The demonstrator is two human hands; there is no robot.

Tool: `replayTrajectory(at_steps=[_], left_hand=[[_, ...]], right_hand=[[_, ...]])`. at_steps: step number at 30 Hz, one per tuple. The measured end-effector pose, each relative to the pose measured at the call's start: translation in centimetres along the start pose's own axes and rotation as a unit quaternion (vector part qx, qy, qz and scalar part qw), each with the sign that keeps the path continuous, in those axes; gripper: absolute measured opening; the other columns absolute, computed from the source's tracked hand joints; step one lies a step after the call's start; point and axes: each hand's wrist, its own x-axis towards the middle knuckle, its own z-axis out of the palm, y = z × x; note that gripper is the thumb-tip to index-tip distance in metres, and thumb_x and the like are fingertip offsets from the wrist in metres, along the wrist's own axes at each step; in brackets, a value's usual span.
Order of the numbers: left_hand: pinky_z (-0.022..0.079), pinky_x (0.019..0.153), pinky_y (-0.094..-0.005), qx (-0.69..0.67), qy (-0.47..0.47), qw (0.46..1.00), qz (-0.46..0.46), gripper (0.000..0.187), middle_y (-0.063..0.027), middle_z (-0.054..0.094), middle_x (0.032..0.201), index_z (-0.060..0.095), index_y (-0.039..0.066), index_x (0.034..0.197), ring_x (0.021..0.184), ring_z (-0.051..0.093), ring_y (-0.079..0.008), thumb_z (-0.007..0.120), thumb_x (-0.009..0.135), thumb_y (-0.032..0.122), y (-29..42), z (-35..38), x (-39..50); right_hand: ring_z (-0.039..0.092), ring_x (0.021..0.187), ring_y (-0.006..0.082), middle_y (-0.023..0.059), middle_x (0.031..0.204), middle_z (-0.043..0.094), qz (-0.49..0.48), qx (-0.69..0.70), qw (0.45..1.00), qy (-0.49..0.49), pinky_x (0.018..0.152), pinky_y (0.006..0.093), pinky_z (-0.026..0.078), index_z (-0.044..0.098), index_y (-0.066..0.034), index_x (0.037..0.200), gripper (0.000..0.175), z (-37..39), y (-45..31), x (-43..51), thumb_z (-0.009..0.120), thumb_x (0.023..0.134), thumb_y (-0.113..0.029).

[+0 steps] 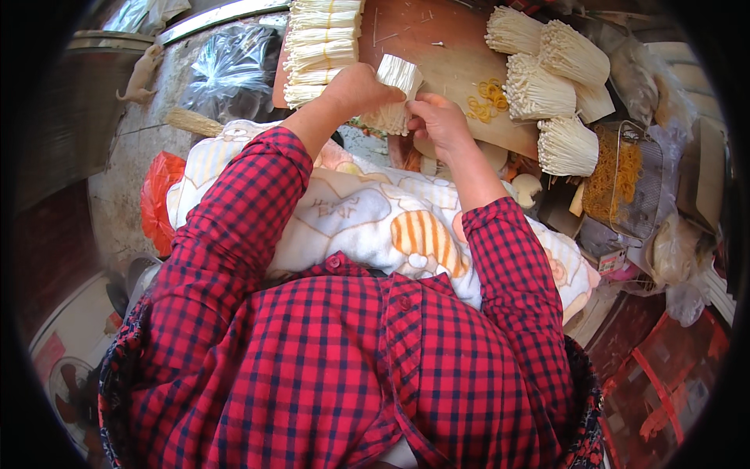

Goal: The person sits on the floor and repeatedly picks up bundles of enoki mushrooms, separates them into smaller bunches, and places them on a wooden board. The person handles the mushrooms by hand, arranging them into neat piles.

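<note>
My left hand [364,91] is closed around a bundle of enoki mushrooms [398,73], its cut stem end up and its caps pointing down towards me. Against the bundle's right side are the fingers of my right hand [436,120]; whether they pinch a rubber band there is hard to see. Both hands are over the near edge of a wooden board [433,64]. At the board's left lies a row of banded enoki bundles [323,44]. Loose yellow rubber bands [487,101] lie to the right of my right hand. Several larger enoki clumps [539,85] are heaped at the board's right end.
A wire basket [644,170] full of rubber bands [615,173] stands at the right. A patterned blanket [375,211] covers my lap. On the left are a dark plastic bag [231,67], a red plastic bag [159,199] and a small animal [142,73], perhaps a cat.
</note>
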Motion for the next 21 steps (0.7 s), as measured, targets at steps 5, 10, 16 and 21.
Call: replayTrajectory(at_steps=[5,10,16,21], left_hand=[[0.037,0.042,-0.0306,-0.288,-0.099,0.949,-0.083,0.039,-0.0044,0.053,0.058,0.065,0.000,0.078,0.045,0.047,-0.0142,0.074,0.078,0.038,1.3,0.9,0.0],[0.036,0.039,-0.0314,-0.301,-0.127,0.935,-0.137,0.037,-0.0049,0.050,0.055,0.062,0.001,0.069,0.040,0.042,-0.0152,0.072,0.080,0.034,1.1,2.4,0.9],[0.051,0.063,-0.0395,-0.156,-0.081,0.982,-0.076,0.047,-0.0189,0.066,0.075,0.067,-0.005,0.086,0.064,0.063,-0.0271,0.072,0.075,0.041,1.4,0.9,1.0],[0.055,0.067,-0.0372,-0.080,0.072,0.994,0.010,0.054,-0.0186,0.069,0.080,0.067,-0.006,0.092,0.069,0.069,-0.0261,0.074,0.076,0.045,0.7,3.5,0.8]], right_hand=[[0.057,0.061,0.0067,0.0003,0.077,0.063,-0.048,0.004,0.997,0.055,0.050,0.0215,0.044,0.062,0.0011,0.113,0.033,-1.8,-1.5,-1.3,0.067,0.085,-0.016],[0.053,0.055,0.0051,-0.0019,0.073,0.062,-0.054,-0.084,0.992,0.077,0.048,0.0192,0.040,0.066,-0.0013,0.109,0.028,-2.5,-3.2,-3.0,0.068,0.087,-0.017],[0.054,0.055,0.0047,-0.0016,0.077,0.064,-0.061,-0.111,0.983,0.134,0.047,0.0191,0.039,0.069,-0.0038,0.105,0.028,-2.7,-2.5,-2.0,0.070,0.084,-0.022],[0.051,0.053,0.0042,-0.0025,0.075,0.062,-0.056,-0.140,0.977,0.154,0.044,0.0203,0.037,0.069,-0.0050,0.103,0.031,-3.4,-2.8,-1.6,0.073,0.082,-0.028]])
